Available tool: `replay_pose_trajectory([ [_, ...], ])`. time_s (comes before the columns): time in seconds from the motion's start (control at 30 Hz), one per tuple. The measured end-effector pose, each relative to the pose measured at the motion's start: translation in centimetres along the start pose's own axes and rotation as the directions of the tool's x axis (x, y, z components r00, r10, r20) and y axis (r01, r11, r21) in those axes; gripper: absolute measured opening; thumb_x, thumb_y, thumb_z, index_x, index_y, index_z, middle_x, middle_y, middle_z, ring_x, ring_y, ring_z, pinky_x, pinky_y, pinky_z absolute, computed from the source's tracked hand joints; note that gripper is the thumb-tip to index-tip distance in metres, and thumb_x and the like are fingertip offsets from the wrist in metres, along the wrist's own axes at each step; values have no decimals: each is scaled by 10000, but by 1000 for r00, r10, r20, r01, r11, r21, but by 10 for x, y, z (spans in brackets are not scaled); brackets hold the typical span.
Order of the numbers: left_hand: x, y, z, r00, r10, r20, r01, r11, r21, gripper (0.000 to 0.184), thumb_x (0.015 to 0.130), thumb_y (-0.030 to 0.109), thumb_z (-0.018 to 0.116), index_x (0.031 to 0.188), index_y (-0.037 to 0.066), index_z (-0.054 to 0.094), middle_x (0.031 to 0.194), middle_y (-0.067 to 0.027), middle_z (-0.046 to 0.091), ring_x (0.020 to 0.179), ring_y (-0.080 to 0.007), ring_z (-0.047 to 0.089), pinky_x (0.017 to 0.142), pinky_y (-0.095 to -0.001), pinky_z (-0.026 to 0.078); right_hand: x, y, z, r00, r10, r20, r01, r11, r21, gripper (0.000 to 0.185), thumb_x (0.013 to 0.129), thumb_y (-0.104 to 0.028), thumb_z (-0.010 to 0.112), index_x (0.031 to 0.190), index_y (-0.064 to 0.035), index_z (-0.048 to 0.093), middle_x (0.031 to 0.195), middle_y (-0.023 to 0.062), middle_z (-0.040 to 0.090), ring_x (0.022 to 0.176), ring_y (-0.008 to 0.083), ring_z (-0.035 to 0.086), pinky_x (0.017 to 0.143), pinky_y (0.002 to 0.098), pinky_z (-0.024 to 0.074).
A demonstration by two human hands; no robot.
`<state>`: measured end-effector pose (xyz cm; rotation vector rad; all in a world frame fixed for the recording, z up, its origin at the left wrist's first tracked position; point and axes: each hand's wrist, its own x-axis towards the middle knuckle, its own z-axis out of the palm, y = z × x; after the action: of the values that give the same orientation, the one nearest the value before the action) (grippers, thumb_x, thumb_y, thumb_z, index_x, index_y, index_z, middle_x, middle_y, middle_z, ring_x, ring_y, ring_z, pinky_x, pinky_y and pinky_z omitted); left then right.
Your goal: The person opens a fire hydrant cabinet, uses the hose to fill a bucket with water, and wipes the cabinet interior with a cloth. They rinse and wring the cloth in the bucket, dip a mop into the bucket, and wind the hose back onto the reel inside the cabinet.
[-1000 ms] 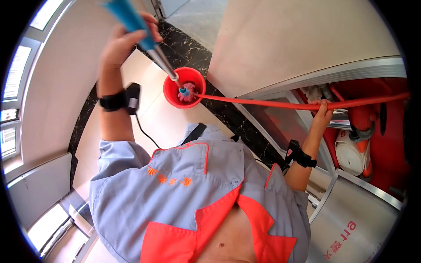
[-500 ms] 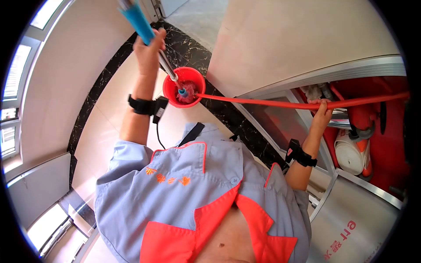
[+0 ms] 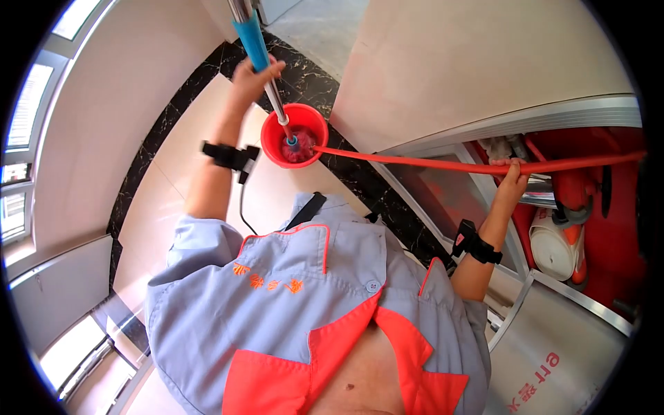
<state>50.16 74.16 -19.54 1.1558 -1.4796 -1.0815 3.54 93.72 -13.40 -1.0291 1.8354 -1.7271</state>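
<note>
Wrapped round the pole just below its blue grip is my left hand (image 3: 252,81), holding a mop (image 3: 274,99) that leans up and away. The wet reddish mop head (image 3: 297,146) sits inside a red bucket (image 3: 322,128) on the floor. My right hand (image 3: 513,178) is closed on a red hose (image 3: 422,163), its fingertips over the top. From the cabinet the hose runs left, and its end reaches over the bucket's rim beside the mop head.
An open red fire-hose cabinet (image 3: 605,242) on the right holds a rolled white hose (image 3: 551,245) and a valve. Its metal-framed door (image 3: 553,346) hangs at lower right. Black marble borders (image 3: 387,194) edge the pale floor. Windows (image 3: 28,107) line the left wall.
My left hand and the mop pole have shifted right and slightly down, with the pole more upright. The bucket has moved slightly right in view. My right hand keeps its hold on the hose.
</note>
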Motion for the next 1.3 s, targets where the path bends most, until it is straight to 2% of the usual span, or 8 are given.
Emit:
replay_pose_trajectory([
  [0.07, -15, -33, 19, 972, -92, -215, 63, 988, -140, 248, 743, 238, 701, 825, 46, 568, 671, -4, 563, 602, -72, 520, 560, -214, 406, -1, 1, -2, 1000, 2, 6, -2, 1000, 9, 132, 877, -114, 395, 937, 3, 387, 724, 113, 541, 675, 203, 567, 698, 326, 494],
  [0.33, -11, 1, 37, 993, -50, -111, 23, 971, -238, 173, 791, 184, 634, 799, 31, 552, 608, -28, 527, 553, -108, 506, 540, -231, 392, -1, 4, -3, 1000, -18, 2, 18, 1000, 14, 129, 883, -125, 402, 936, -8, 394, 727, 113, 549, 679, 198, 573, 693, 326, 499],
  [0.47, 11, 58, 9, 969, 140, 202, -57, 927, -371, 248, 813, 249, 577, 809, 5, 533, 539, -18, 489, 483, -97, 464, 484, -215, 367, -4, -3, 3, 1000, 19, -23, -20, 1000, -4, 134, 877, -123, 407, 935, -3, 391, 734, 118, 553, 665, 200, 573, 695, 324, 501],
  [0.57, 20, 100, -13, 791, 323, 520, -87, 900, -427, 430, 798, 415, 534, 832, -13, 508, 492, -11, 447, 454, -93, 431, 465, -207, 352, -4, -3, 1, 999, 23, -27, -24, 1000, -11, 141, 871, -125, 415, 935, -1, 393, 734, 112, 545, 659, 199, 572, 687, 326, 506],
  [0.7, 20, 113, -36, 597, 359, 717, 5, 893, -451, 588, 685, 510, 622, 886, -34, 522, 540, -32, 506, 513, -97, 511, 501, -190, 397, -5, -4, 1, 999, 20, -26, -20, 1000, -12, 146, 866, -127, 419, 933, 1, 397, 730, 103, 536, 658, 195, 569, 668, 324, 509],
  [0.87, 6, 41, -6, 814, -35, 580, 107, 990, -91, 478, 672, 462, 676, 841, 35, 542, 747, -41, 557, 701, -133, 552, 638, -251, 444, -8, -11, 6, 999, 15, -31, -16, 1000, -17, 145, 867, -127, 412, 932, 2, 397, 732, 104, 540, 665, 194, 570, 666, 322, 508],
  [1.03, -12, -20, 13, 946, -149, 288, 207, 961, -183, 362, 705, 362, 656, 848, 53, 535, 719, -27, 538, 699, -138, 541, 673, -264, 434, -7, -8, 3, 1000, 7, -19, -7, 1000, 4, 149, 873, -138, 411, 934, -3, 397, 730, 101, 537, 668, 194, 571, 679, 324, 508],
  [1.3, -24, -12, 24, 959, -161, 234, 197, 971, -136, 292, 730, 278, 649, 863, 41, 543, 731, -38, 552, 696, -131, 545, 667, -266, 442, -8, 0, 0, 1000, 18, -17, -19, 1000, -19, 161, 874, -151, 417, 944, -7, 394, 728, 107, 544, 663, 206, 582, 648, 322, 515],
])
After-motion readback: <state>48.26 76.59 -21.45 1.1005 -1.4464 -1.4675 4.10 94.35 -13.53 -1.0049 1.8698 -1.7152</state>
